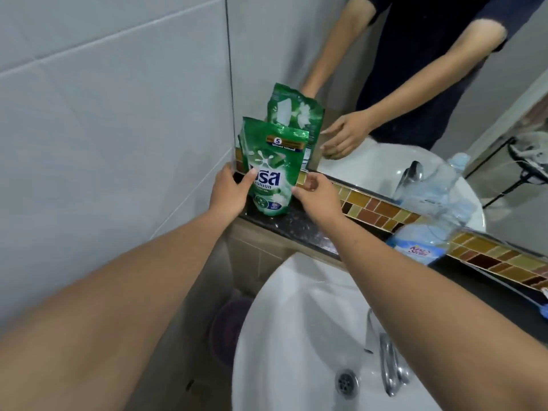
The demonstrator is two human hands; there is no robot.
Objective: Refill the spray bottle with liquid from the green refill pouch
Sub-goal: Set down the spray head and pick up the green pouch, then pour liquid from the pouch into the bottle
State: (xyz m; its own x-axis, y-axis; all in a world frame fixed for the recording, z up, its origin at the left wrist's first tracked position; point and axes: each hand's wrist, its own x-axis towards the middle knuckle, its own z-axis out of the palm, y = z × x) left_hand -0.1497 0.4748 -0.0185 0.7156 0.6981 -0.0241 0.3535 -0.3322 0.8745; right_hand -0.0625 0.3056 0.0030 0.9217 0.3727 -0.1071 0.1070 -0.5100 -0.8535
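Both bare arms reach forward and a little to the left, almost straight at the elbows. The left hand (229, 192) is seen from its back, the thumb pointing to the right and the fingers curled out of view. The right hand (317, 194) is close beside it, also back up, its fingers loosely bent toward the left hand. The two hands do not touch.

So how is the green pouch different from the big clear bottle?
The green refill pouch is green, flat and soft; the clear plastic bottle is see-through and rounder. The pouch has the left hand on it and the right hand beside it; nobody touches the bottle. Both stand on the dark ledge.
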